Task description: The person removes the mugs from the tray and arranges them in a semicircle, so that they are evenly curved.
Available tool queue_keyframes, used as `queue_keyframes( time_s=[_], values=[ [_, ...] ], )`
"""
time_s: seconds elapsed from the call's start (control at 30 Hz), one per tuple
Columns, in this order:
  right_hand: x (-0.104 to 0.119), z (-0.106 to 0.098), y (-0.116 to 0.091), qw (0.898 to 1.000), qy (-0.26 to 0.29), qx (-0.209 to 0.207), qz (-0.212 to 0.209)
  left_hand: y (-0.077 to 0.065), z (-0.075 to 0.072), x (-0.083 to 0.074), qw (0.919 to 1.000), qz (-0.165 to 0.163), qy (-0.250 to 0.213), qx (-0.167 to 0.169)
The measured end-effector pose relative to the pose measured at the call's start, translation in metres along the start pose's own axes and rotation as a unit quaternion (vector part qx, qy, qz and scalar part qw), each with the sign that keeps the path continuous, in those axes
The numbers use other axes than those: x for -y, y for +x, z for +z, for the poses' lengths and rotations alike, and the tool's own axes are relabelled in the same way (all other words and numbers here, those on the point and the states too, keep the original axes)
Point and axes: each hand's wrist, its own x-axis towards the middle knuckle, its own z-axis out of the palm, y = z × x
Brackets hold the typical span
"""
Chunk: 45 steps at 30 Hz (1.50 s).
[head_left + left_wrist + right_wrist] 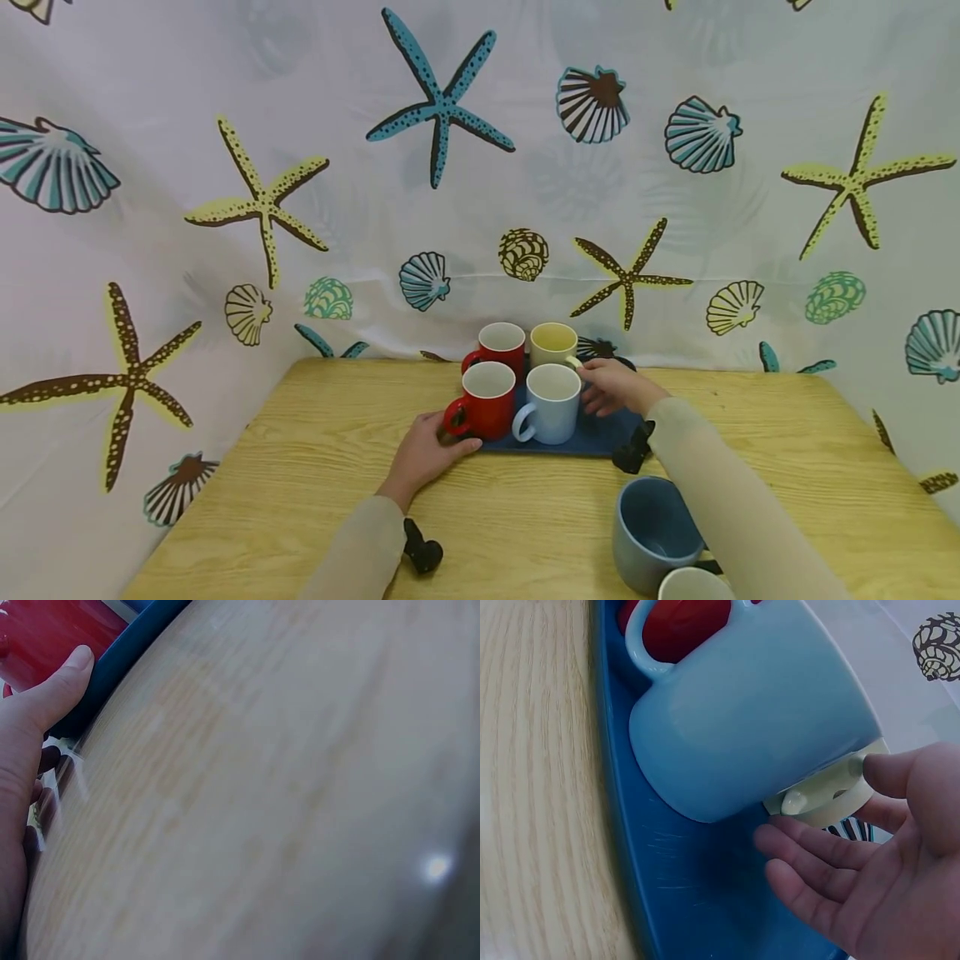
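Observation:
A dark blue tray bears a red mug at front left, a light blue mug beside it, another red mug behind and a pale yellow mug at back right. My left hand grips the tray's left end. In the left wrist view its thumb lies on the tray rim, near the red mug, with the other fingers lower down. With thumb and forefinger, my right hand pinches the yellow mug's handle; its remaining fingers spread above the tray.
A large blue-grey vessel stands on the wooden table near my right forearm. In front of it, a white-rimmed cup is partly cut off by the frame. A cloth printed with shells and starfish hangs behind the table.

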Motion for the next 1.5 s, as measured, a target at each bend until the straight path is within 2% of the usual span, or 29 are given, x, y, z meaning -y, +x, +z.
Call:
queue_keyframes(
  time_s=[0.33,0.6,0.8,1.0,1.23,1.5],
  values=[
    [-0.002,0.004,0.000,0.999,0.026,-0.012,0.042,-0.001,0.000,0.000,1.0000,0.001,-0.002,0.004],
    [-0.006,-0.006,-0.001,0.997,0.039,-0.025,0.068,-0.001,-0.002,-0.001,1.0000,0.006,-0.005,0.001],
    [-0.012,-0.019,-0.011,0.996,0.045,-0.021,0.069,-0.001,-0.002,-0.002,1.0000,0.002,-0.004,0.001],
    [-0.014,-0.031,-0.023,0.996,0.036,-0.038,0.075,-0.002,-0.003,-0.004,1.0000,0.001,-0.002,-0.001],
    [-0.020,-0.041,-0.037,0.996,0.055,-0.036,0.060,-0.003,-0.003,-0.003,1.0000,-0.009,0.001,0.001],
    [-0.025,-0.052,-0.053,0.996,0.066,-0.039,0.038,-0.001,-0.001,-0.001,1.0000,0.004,0.000,-0.003]
  ],
)
